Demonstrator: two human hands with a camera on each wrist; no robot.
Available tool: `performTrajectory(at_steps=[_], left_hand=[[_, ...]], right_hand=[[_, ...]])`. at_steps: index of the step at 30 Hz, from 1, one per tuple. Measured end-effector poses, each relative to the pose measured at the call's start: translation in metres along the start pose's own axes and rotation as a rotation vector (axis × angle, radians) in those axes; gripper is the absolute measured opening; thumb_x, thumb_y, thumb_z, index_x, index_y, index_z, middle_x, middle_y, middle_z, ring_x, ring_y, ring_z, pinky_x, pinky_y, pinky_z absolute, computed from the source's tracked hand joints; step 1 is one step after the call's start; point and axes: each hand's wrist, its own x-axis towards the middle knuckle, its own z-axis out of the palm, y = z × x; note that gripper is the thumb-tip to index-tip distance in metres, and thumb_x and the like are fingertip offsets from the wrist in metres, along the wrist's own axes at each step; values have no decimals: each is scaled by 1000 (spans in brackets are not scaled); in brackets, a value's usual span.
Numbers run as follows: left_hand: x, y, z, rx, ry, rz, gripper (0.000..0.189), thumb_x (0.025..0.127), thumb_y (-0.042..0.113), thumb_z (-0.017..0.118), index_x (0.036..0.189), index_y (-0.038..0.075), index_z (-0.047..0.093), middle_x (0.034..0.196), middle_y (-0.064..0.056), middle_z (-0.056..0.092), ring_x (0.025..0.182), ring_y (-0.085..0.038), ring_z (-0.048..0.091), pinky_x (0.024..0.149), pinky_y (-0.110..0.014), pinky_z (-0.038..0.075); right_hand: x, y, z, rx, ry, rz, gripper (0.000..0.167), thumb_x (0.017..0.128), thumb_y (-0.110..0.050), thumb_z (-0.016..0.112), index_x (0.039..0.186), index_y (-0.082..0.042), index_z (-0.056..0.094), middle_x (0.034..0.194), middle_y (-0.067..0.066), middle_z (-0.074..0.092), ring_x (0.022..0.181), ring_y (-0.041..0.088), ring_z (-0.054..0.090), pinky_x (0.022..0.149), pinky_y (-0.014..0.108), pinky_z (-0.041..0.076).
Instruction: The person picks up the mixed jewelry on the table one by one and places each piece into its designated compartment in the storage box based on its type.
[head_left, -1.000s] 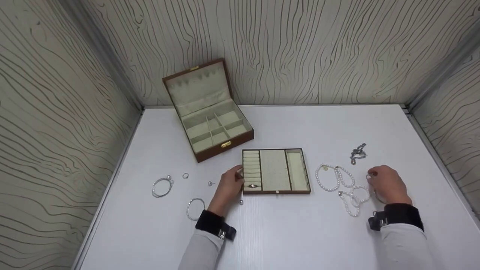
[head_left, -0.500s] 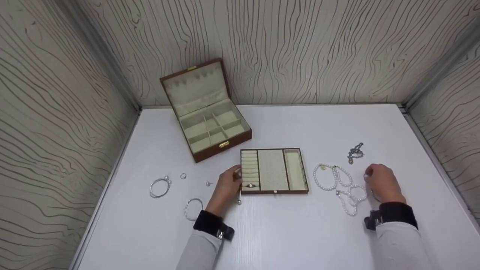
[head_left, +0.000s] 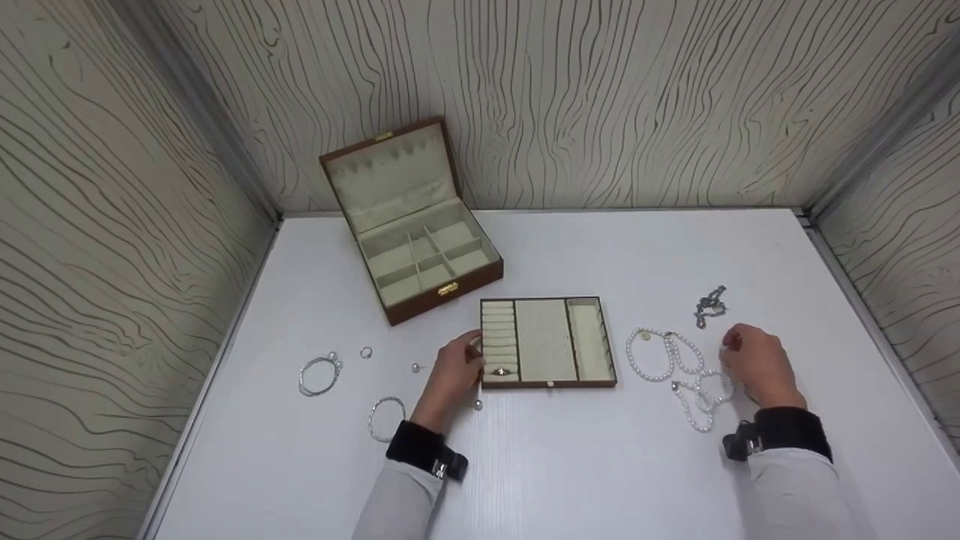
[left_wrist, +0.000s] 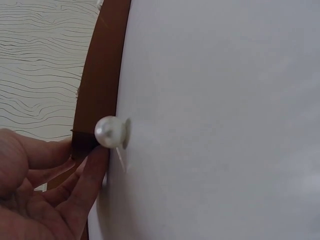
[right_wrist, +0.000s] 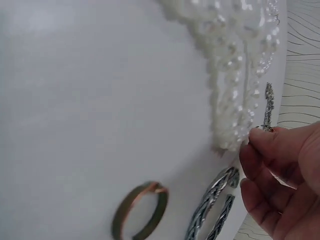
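Note:
My left hand (head_left: 454, 373) grips the left side of a beige-lined jewelry tray (head_left: 546, 337), with thumb and fingers at its brown corner in the left wrist view. One silver ring (head_left: 501, 371) sits in the tray's lowest ring slot. Close to those fingers lies a pearl stud earring (left_wrist: 110, 131). My right hand (head_left: 761, 365) pinches a small ring (right_wrist: 266, 128) between thumb and forefinger, just right of the pearl strands (head_left: 701, 401). Below that hand, the right wrist view has a braided silver cuff bracelet (right_wrist: 212, 205) and a copper-edged band (right_wrist: 140, 210), mostly hidden from the head view.
An open brown jewelry box (head_left: 442, 277) with divided compartments stands behind the tray. To the left lie two bangles, one a bangle with pearls (head_left: 320, 375), a ring (head_left: 366, 352) and another pearl stud (head_left: 416, 367). A silver chain (head_left: 709, 306) lies at back right.
My right hand has moved slightly left and away from me with the ring, toward the pearl strands. The left hand stays at the tray.

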Motion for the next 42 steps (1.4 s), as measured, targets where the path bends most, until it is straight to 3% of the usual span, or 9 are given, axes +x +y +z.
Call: performTrajectory(at_steps=[6,10,18,30,35,42], left_hand=[[0,1,0,3,-4,-24,49,91,-4,59,139,0,51,90,-5,63,76,-15,57,69,-31,48],[0,1,0,21,-9,-25,49,91,-3,60,139,1,52,92,-5,63,79,-15,57,73,-33,48],[0,1,0,30,-4,9,49,90,-5,60,138,0,52,93,-9,64,81,-17,57,76,-34,49],[-2,4,-1,20,-10,-21,49,92,-4,59,140,0,50,92,-6,63,77,-15,57,68,-30,49],[-2,4,-1,13,-11,-41,50,92,-4,59,141,1,50,94,-7,63,79,-15,57,70,-31,48],[-3,5,0,16,-12,-56,50,93,-2,58,142,2,49,94,-7,63,79,-14,56,72,-32,48]], right_hand=[[2,-39,0,372,-6,-48,30,93,-4,64,117,11,55,105,25,60,82,19,70,72,28,57],[-2,-63,4,583,-31,-97,32,95,-3,63,120,14,53,105,23,60,83,11,69,77,27,56],[-9,-104,12,808,-126,-135,37,97,-3,61,125,18,51,105,16,62,89,14,70,83,30,54],[-16,-148,38,878,-226,-191,31,96,3,58,120,21,53,105,27,60,88,18,71,82,33,55],[-18,-166,60,799,-306,-249,28,95,4,58,118,20,55,110,34,58,89,22,71,81,32,55],[-21,-191,96,629,-394,-364,20,94,4,60,111,14,64,105,29,64,86,26,71,74,31,57]])
